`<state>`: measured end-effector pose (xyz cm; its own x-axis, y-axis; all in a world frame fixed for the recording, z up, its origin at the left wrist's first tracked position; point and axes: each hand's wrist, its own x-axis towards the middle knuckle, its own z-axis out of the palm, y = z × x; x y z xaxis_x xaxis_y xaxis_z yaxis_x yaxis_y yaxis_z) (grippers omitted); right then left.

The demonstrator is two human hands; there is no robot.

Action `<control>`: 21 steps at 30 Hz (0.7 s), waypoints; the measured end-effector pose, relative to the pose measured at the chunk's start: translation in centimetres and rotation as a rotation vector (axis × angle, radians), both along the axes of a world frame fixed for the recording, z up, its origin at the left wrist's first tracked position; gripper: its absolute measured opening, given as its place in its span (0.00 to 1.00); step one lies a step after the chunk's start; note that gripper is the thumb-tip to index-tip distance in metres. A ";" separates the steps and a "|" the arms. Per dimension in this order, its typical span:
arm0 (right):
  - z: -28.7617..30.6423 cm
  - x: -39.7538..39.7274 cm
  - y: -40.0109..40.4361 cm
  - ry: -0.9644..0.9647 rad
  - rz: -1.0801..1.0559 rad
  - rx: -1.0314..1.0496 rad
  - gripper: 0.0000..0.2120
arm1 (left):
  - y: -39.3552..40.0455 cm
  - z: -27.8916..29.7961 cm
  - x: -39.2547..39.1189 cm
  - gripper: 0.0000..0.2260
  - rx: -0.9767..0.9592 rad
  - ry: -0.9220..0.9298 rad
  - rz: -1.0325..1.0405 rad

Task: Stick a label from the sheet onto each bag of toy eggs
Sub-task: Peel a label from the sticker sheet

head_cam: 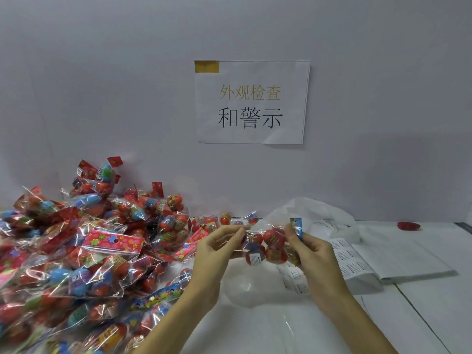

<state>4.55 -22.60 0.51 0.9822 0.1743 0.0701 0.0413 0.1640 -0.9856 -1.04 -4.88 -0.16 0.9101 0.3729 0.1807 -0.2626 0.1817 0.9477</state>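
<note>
1. Two hands hold one bag of toy eggs (268, 245) above the bench (421, 315): left hand (217, 247) and right hand (310, 247), each grip pinching an end.
2. It seems already labelled; next, probably a fresh bag from the pile (76, 251), then the label sheet (350, 259).

A plain pale grey-lavender wall (102, 72) fills the upper part of the view. A white paper notice (251, 102) hangs on it, printed with gold and black Chinese characters, a strip of yellow tape (207, 66) at its top left corner (its lower edge curls slightly off the wall). Below the notice, the wall meets a white table (421, 315), whose surface shows thin dark seam lines down to the right of the notice. The light is soft and even, casting faint shadows.
</note>
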 end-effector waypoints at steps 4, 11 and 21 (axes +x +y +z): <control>-0.9 0.5 -0.1 -0.150 -0.195 -0.189 0.10 | -0.1 -0.3 0.0 0.08 0.022 -0.054 0.187; -0.8 -0.5 1.5 0.091 0.283 0.212 0.20 | -0.9 -1.7 0.1 0.12 0.804 -0.503 0.355; -0.8 0.9 0.1 0.044 0.277 0.058 0.12 | -1.2 -1.9 0.5 0.21 0.471 -0.141 0.235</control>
<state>5.44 -22.52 -0.33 0.8998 0.4338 0.0461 -0.0558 0.2193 -0.9741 -0.54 -6.10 -2.02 0.7669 0.4127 0.4915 -0.3756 -0.3325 0.8651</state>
